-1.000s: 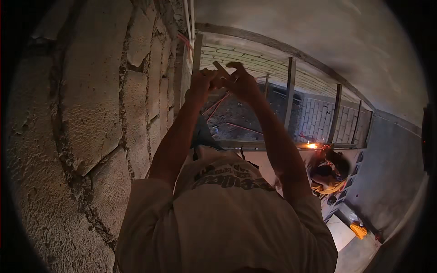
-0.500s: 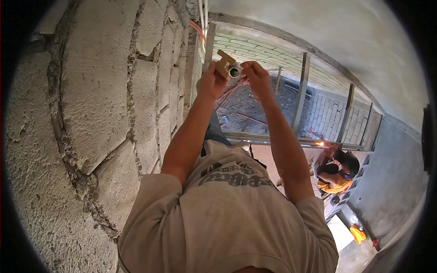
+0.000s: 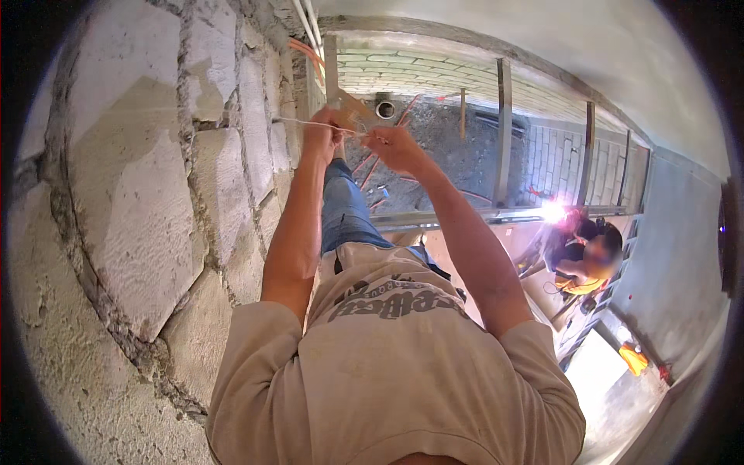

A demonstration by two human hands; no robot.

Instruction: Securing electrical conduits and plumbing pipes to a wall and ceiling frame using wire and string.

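Note:
My left hand (image 3: 319,133), near the rough wall, is closed around the end of a flat brown wooden piece (image 3: 353,111). A thin pale string (image 3: 304,122) stretches from the wall side across the left fingers to the right hand. My right hand (image 3: 394,149) has its fingers pinched on the string, just below and right of the wood. Loose loops of string seem to hang against the wood, though the fingers partly hide them. Beyond the hands, a round white pipe end (image 3: 385,109) with a dark opening stands apart from both hands.
A rough block wall (image 3: 147,232) rises close on my left. Metal posts (image 3: 504,132) and a rail cross ahead, with orange tubes (image 3: 364,167) on the dirt beyond. At right, a person (image 3: 585,260) crouches beside a bright welding glare (image 3: 553,211).
Both hands have moved left and slightly down. A stretched string now shows between wall and hands, and the pipe end stands clear of the right fingers. The welding glare has grown much brighter.

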